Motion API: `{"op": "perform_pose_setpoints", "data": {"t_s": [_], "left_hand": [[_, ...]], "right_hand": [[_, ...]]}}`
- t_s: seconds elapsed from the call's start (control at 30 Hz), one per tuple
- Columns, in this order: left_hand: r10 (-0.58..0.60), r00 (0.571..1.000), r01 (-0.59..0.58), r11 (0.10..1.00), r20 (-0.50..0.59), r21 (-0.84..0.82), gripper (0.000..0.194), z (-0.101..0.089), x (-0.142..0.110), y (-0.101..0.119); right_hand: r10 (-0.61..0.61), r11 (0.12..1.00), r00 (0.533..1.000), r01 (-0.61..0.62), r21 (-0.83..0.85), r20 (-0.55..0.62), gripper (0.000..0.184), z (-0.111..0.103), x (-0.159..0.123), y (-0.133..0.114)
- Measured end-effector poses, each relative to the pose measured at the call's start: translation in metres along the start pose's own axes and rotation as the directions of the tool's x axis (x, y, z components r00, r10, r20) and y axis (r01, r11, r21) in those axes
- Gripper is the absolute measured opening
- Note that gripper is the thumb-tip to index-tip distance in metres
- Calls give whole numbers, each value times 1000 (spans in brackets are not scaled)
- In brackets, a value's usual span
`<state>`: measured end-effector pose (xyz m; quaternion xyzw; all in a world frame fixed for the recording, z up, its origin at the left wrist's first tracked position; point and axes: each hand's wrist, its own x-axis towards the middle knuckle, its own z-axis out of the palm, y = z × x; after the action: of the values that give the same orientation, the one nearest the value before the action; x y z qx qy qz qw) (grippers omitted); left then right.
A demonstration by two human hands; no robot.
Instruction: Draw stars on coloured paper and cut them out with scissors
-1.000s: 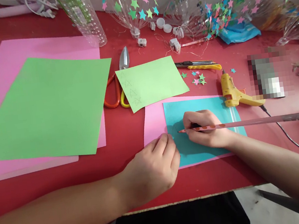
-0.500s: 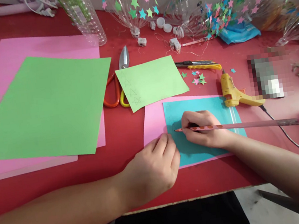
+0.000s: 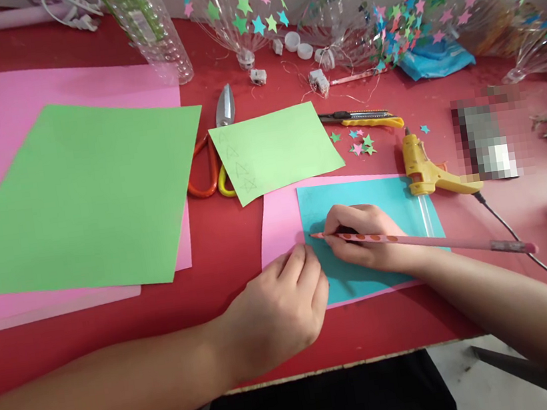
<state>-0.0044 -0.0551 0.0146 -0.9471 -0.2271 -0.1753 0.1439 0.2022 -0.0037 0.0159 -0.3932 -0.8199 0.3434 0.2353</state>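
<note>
Near the front edge of the table [image 3: 371, 334], the right hand [image 3: 370, 220] held a pencil [image 3: 450, 241] over blue paper [image 3: 402, 205], beside the left hand [image 3: 281, 305].

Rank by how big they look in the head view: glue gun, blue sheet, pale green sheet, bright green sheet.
1. Bright green sheet
2. Blue sheet, partly under the right hand
3. Pale green sheet
4. Glue gun

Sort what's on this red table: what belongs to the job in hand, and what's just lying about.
In use:
pencil, in the right hand
blue sheet, left hand at its edge
pink sheet beneath

Apparently just lying about:
scissors
cutter
glue gun
plastic bottle
small cut stars
</note>
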Motion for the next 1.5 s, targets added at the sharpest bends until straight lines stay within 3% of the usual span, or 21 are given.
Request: {"op": "perform_pose_setpoints", "data": {"t_s": [0.43, 0.77, 1.2, 1.5], "left_hand": [[-4, 1000, 4, 1000, 10, 5, 17, 0, 0, 0], [0, 1000, 0, 1000, 24, -26, 19, -2, 0, 0], [4, 1000, -3, 1000, 30, -19, 18, 0, -2, -1], [7, 1000, -6, 1000, 29, -20, 20, 1, -1, -1]], "right_hand": [[-41, 999, 995, 40, -21, -91, 17, 2, -2, 0], [8, 1000, 989, -7, 5, -147, 18, 0, -3, 0], [43, 999, 986, -41, 15, -163, 18, -3, -4, 1], [-49, 999, 994, 48, -17, -97, 17, -1, -4, 0]]}}
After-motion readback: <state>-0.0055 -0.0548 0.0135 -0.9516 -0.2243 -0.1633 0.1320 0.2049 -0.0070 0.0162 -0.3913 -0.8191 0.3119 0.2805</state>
